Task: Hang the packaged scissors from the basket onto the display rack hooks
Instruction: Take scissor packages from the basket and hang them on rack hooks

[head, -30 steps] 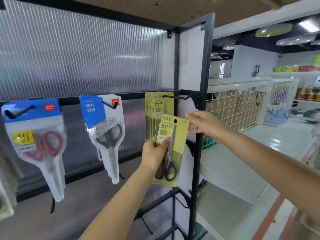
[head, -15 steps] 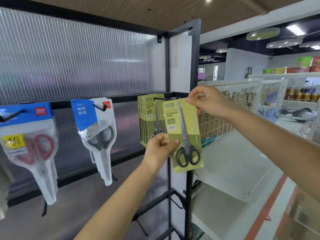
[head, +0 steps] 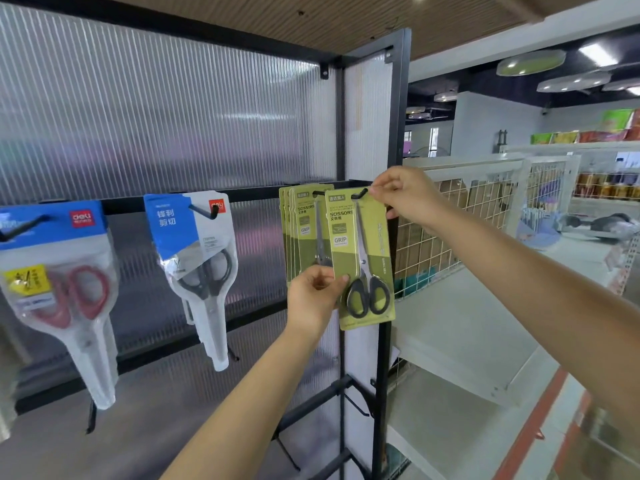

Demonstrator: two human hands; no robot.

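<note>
Green scissors pack (head: 363,258) at the black hook (head: 358,194), front of hung stack (head: 301,233). Right hand (head: 407,197) pinches its top corner; left hand (head: 317,296) pinches lower edge. Ribbed translucent panel (head: 173,116) behind; white wire shelving (head: 485,209) alongside.

Green cardboard pack of black-handled scissors (head: 362,258), held upright in front of the black metal display rack frame (head: 398,133), blades pointing up, handle loops near the bottom edge. Printed "SCISSORS" and "GRIP" on the left half of the card. Top hang-hole at the upturned tip of the black wire hook (head: 360,194), seemingly just threaded on, though hard to judge from this angle. Pinched at the top right corner by the right hand (head: 408,199) and at the lower left edge by the left hand (head: 315,296). Just behind and to the left, a stack of matching green scissor packs (head: 304,230) hanging on the same hook.
</note>
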